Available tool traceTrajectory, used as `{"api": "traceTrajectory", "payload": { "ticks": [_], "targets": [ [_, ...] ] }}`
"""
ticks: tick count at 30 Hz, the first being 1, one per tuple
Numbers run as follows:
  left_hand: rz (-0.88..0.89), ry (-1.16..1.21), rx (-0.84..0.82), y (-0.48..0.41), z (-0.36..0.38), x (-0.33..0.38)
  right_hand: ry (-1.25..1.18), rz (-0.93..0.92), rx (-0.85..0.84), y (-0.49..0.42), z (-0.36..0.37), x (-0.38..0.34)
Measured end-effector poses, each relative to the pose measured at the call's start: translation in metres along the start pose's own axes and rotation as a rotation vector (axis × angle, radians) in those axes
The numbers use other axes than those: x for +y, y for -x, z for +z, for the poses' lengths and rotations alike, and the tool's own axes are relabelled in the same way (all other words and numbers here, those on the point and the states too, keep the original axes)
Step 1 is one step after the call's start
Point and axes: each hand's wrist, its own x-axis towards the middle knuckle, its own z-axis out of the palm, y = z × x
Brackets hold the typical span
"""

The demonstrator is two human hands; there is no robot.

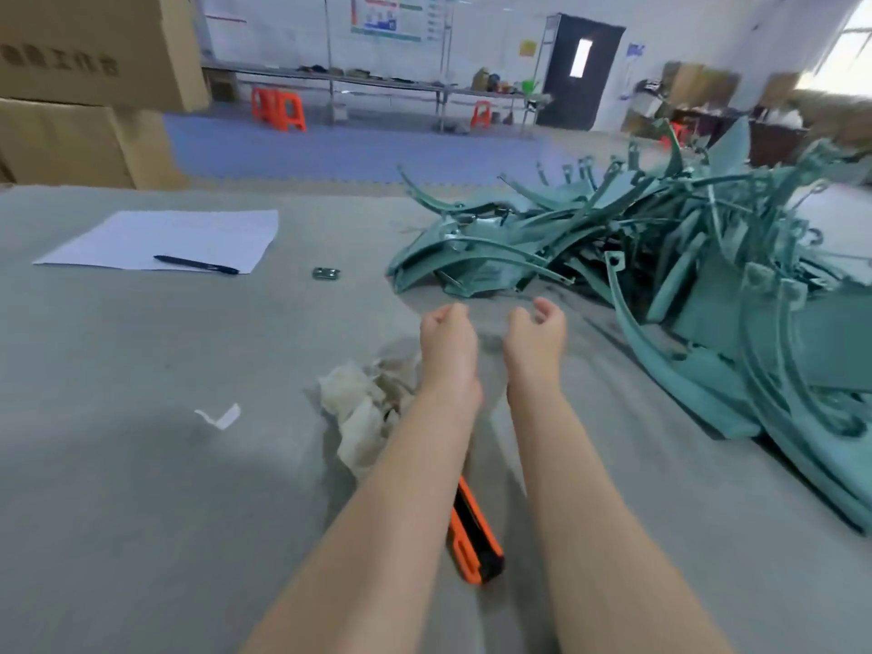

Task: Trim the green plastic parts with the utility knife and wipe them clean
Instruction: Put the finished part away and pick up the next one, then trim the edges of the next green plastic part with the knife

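Both bare forearms reach forward over the grey table (118,464), side by side and a little apart. The left hand (446,342) is seen from the back, its fingers folded under into a loose fist with nothing in it. The right hand (538,332) is only half curled: fingers hooked and thumb standing off from them, with a gap between, and it too holds nothing. Neither hand touches any object; both hang just short of the near edge of the parts pile.

The green parts (660,257) lie in a tangled heap on the right half of the table, curved strips and flat panels crossing one another. The heap runs from ahead of the hands down the right side, and some long curved pieces lie flat beside the right forearm.

The knife (472,535), orange and black, lies flat on the table between the two forearms, its far end hidden under the left one. Whether its blade is out cannot be told. A crumpled whitish cloth (363,413) sits just left of the left wrist, partly covered by that arm.

Farther left a small white scrap (219,416) lies alone. At the far left is a sheet of paper (165,238) with a dark pen (196,265) across its near edge, and a small metal piece (326,273) lies between the paper and the heap. Cardboard boxes (85,87) stand past the table's left corner.
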Motion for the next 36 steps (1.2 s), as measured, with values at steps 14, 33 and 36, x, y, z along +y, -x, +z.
{"api": "traceTrajectory", "payload": {
  "ticks": [14,33,36],
  "targets": [
    [-0.199,0.115,-0.009,-0.100,0.024,0.003,0.879,-0.167,0.106,-0.118,0.046,0.012],
    [-0.137,-0.086,0.034,-0.075,-0.034,0.027,0.739,-0.292,-0.600,-0.009,0.050,-0.007],
    [-0.019,-0.227,0.022,-0.057,-0.046,0.035,0.664,-0.318,-0.641,0.014,0.038,-0.020]
  ]
}}
